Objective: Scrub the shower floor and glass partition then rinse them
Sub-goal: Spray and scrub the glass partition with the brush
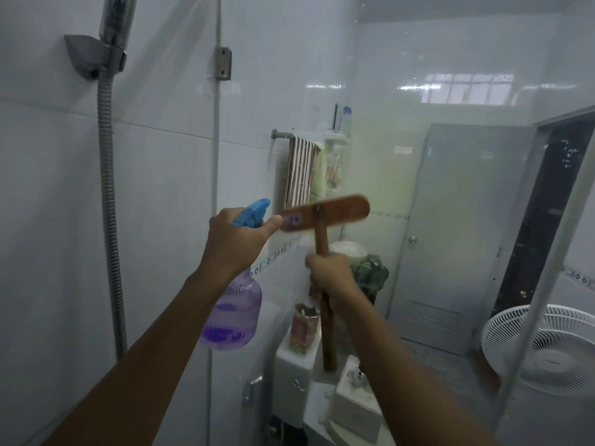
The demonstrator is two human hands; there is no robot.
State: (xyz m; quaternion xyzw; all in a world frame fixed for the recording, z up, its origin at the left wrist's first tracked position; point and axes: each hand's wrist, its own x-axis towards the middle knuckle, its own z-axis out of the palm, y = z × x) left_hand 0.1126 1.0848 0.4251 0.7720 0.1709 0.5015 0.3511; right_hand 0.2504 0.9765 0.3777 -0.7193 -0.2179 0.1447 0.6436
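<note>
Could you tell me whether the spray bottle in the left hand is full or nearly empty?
Nearly empty: the spray bottle, held upright in the left hand, shows purple liquid only near its bottom.

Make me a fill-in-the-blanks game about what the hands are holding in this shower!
1. The left hand holds a purple ____ bottle.
2. The right hand grips the brush by its wooden ____.
3. The bottle's trigger top is coloured ____.
4. A striped ____ hangs on the rail behind the glass.

Missing words: spray; handle; blue; towel
</note>
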